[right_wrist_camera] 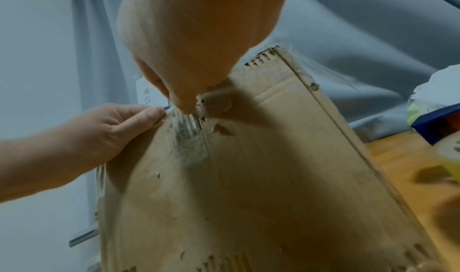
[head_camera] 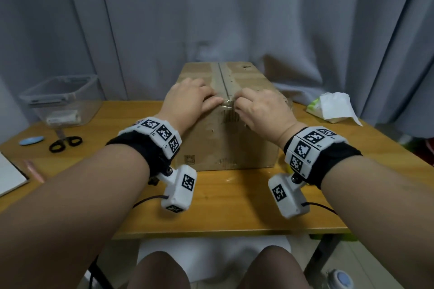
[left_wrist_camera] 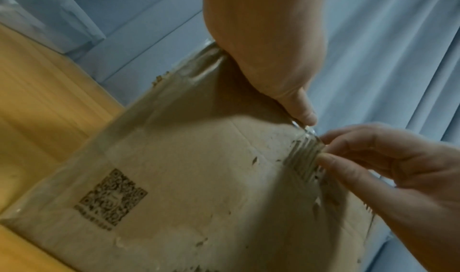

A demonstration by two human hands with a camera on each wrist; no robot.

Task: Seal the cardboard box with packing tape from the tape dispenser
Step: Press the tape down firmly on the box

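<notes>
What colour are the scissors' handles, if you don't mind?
Black handles on the scissors; the head view shows them best, at the table's left.

We wear matching rigs on bare forearms: a black fabric band circles each wrist, topped by a ring of white blocks printed with black-and-white square markers. The blocks by our left hand (head_camera: 187, 98) and our right hand (head_camera: 263, 108) carry small printed labels beside the markers. Below each band a white camera housing (head_camera: 179, 189) hangs from a screwed bracket, marker-tagged too, with a thin black cable trailing off. Dark sheer hosiery covers our knees.
</notes>
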